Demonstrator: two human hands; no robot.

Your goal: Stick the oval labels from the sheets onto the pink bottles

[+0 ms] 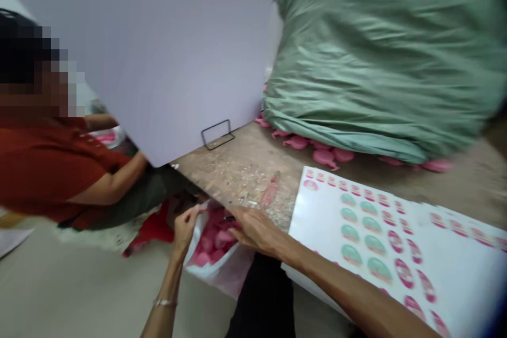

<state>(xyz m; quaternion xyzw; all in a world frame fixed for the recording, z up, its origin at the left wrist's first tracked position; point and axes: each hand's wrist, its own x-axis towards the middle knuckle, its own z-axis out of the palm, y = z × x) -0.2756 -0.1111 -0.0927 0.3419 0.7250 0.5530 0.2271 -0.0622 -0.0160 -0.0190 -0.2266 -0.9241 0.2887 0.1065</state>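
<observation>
A white bag (222,276), its mouth spread, hangs at the table's front edge and holds many pink rounded pieces (214,243). My left hand (187,226) pinches the bag's left rim between thumb and fingers. On the opposite side, my right hand (255,228) is curled over the right rim, partly covering the bag's mouth. A small dark item shows by its fingertips, too small to name. The pieces lie below and between both hands.
Sticker sheets (320,211) with pink and green labels lie right. Behind them, a large green sack (380,58) rests above pink pieces (325,157). A pale upright panel (178,53) with a black wire stand (217,134) separates me from a seated co-worker (51,169). Scraps litter the tabletop (245,161).
</observation>
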